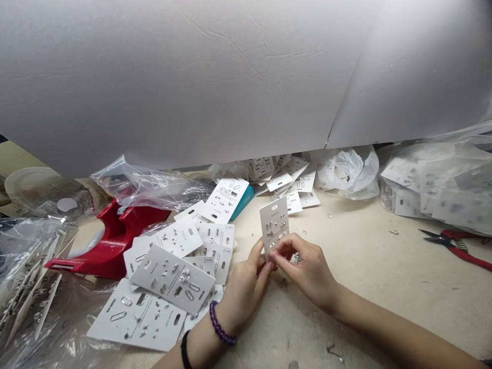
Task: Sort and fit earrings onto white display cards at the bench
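My left hand (249, 287), with a purple bead bracelet and a black band at the wrist, grips a white earring card (274, 221) by its lower left edge. The card stands nearly upright and bears rows of small silver earrings. My right hand (305, 264) is closed, its thumb and forefinger pressed at the card's lower right part. A little cluster of silver earring pieces (297, 258) shows under its curled fingers; what the fingertips pinch is hidden. Left of my hands lies a loose pile of similar earring cards (175, 277).
A red tape dispenser (115, 241) stands left, among clear plastic bags (142, 184). More earring cards (295, 177) and a white bag (348, 171) lie at the back. Bagged cards (442, 179) and red-handled pliers (457, 243) are right. A grey-white panel (230, 82) hangs over the back.
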`<control>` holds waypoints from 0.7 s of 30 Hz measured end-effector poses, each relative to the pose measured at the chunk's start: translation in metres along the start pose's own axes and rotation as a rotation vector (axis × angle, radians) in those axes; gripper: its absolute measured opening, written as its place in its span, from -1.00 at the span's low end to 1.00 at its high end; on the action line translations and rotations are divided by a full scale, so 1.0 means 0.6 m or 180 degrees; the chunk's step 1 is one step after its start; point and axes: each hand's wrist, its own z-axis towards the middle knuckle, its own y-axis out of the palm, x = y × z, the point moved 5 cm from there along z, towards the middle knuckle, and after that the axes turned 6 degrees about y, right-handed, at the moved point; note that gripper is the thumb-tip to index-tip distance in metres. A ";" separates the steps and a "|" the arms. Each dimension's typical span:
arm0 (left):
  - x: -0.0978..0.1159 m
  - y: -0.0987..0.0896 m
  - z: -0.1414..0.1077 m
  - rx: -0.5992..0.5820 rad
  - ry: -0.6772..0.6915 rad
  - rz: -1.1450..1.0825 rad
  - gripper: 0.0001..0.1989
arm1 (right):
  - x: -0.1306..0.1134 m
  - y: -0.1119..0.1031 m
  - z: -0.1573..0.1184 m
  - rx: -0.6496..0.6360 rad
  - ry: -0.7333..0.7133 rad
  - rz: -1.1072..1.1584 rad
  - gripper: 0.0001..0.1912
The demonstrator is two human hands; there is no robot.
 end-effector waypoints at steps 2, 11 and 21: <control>0.002 0.002 0.000 -0.0001 -0.0147 -0.0453 -0.52 | -0.010 -0.007 -0.003 0.0122 -0.0229 -0.0165 -0.95; -0.002 -0.017 0.012 0.0526 -0.1017 -0.2240 -0.57 | 0.001 -0.060 0.016 0.0802 -0.0041 0.0333 -0.93; 0.011 -0.054 0.011 0.0700 -0.0604 -0.2136 -0.65 | 0.045 -0.056 0.039 0.0499 0.0792 0.0756 -0.84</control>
